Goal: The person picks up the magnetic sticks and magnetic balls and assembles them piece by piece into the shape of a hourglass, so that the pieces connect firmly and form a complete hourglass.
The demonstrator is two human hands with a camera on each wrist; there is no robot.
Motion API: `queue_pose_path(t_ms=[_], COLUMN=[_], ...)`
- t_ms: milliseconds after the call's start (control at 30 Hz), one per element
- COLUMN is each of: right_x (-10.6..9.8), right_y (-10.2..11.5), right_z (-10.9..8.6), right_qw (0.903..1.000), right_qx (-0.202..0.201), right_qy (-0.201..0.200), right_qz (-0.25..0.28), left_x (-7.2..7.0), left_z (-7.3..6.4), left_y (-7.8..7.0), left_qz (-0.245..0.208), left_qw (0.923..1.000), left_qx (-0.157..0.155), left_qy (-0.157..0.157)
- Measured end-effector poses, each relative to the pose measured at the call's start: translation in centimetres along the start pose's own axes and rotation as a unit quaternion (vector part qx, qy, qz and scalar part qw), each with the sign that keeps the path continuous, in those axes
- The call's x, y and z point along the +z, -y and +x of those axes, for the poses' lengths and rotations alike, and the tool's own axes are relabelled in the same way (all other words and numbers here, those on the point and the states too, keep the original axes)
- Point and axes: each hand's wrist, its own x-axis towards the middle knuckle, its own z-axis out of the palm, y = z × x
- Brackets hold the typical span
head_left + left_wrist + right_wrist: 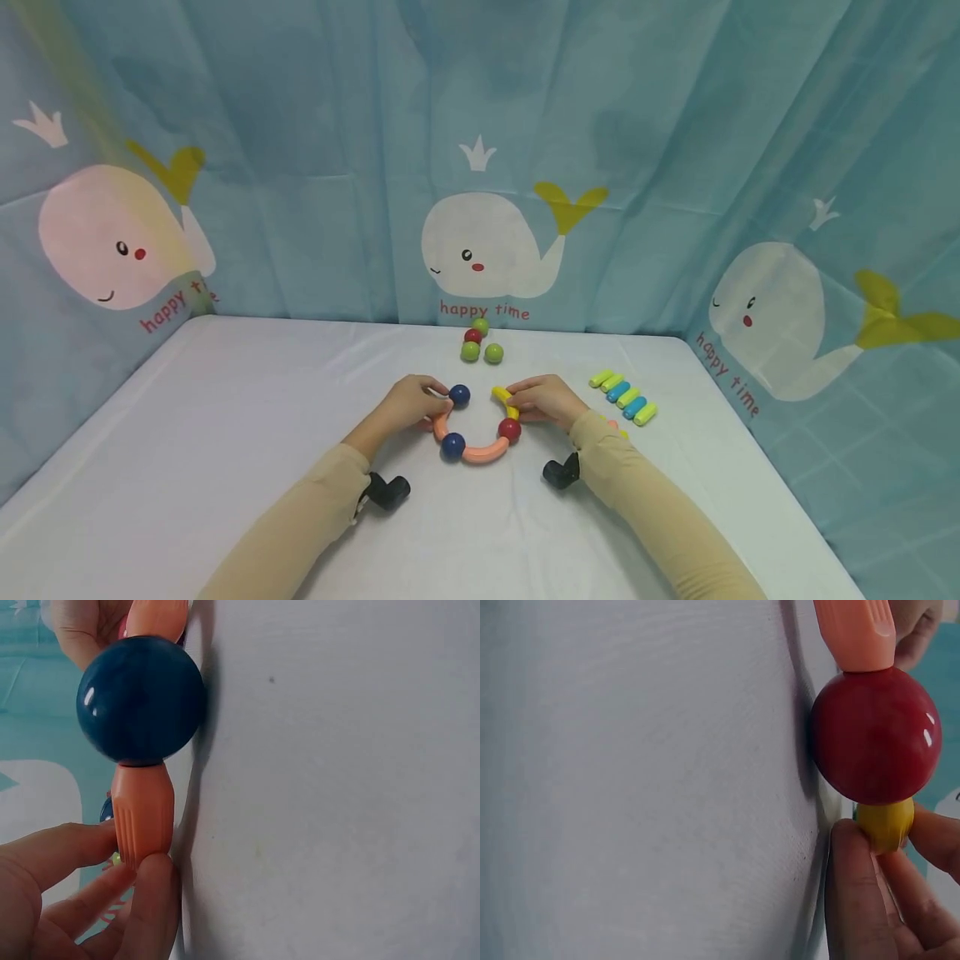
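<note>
Balls and curved rods form an open ring on the white table. My left hand (414,402) pinches an orange curved rod (144,810) on the ring's left side. One end of that rod meets a blue ball (141,701); a second blue ball (460,395) sits by the left fingertips. Another orange curved rod (486,452) runs from the lower blue ball to a red ball (876,736). With thumb and fingers my right hand (547,400) grips a yellow curved rod (885,825) joined to the red ball. The ring's gap faces the back of the table.
Behind the ring lie green balls (494,353) and a red ball (472,336). Short yellow-green rods (645,414) and blue rods (635,407) line up at the right. More small pieces (613,424) are partly hidden by the right sleeve. A whale-print curtain (487,250) surrounds the table (262,400).
</note>
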Motion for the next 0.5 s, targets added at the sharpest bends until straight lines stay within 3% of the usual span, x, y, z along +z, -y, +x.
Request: queue_pose_path(t_ms=[500], right_x=[0.52], right_y=[0.49], right_z=[0.07], right_qw=[0.9991], right_qx=[-0.010], right_qy=[0.013], right_qz=[-0.040], left_x=[0.47], left_z=[0.81], left_y=[-0.93], left_qz=[0.030], left_qw=[0.9992], left_qx=[0.017], left_qy=[0.021])
